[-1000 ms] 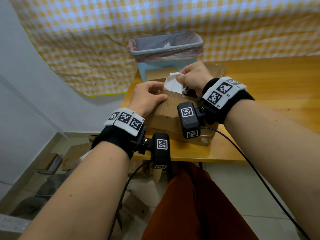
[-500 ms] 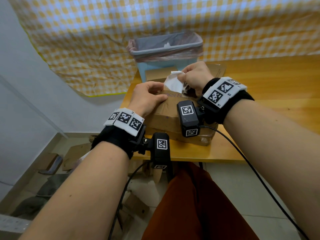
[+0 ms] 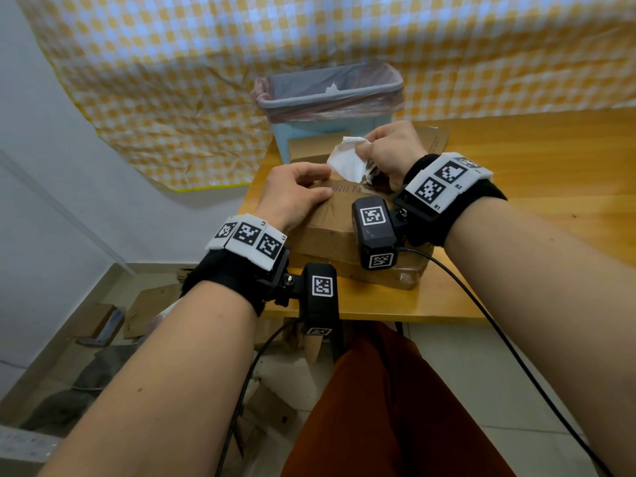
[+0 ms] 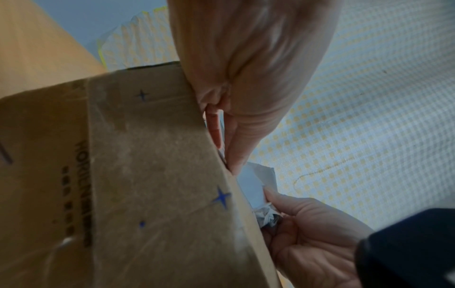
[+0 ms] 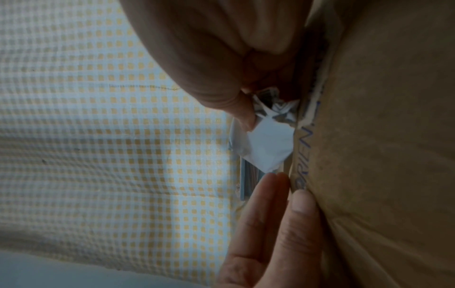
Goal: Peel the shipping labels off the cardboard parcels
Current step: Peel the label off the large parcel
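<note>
Pinching crumpled white label (image 3: 347, 161) (right hand (image 3: 389, 149)), left hand (image 3: 292, 194) flat on matte cardboard parcel (image 3: 340, 222)

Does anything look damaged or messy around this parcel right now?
The label is crumpled in the right hand, half peeled off the parcel. Cardboard scraps litter the floor left of the table.

Matt brown cardboard parcel (image 3: 330, 228); crumpled white paper label (image 3: 346, 161); smooth wood table (image 3: 550, 160).

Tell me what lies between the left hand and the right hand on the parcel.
In the head view, the white label, half peeled and pinched by the right hand, lies between it and the left hand on the parcel.
</note>
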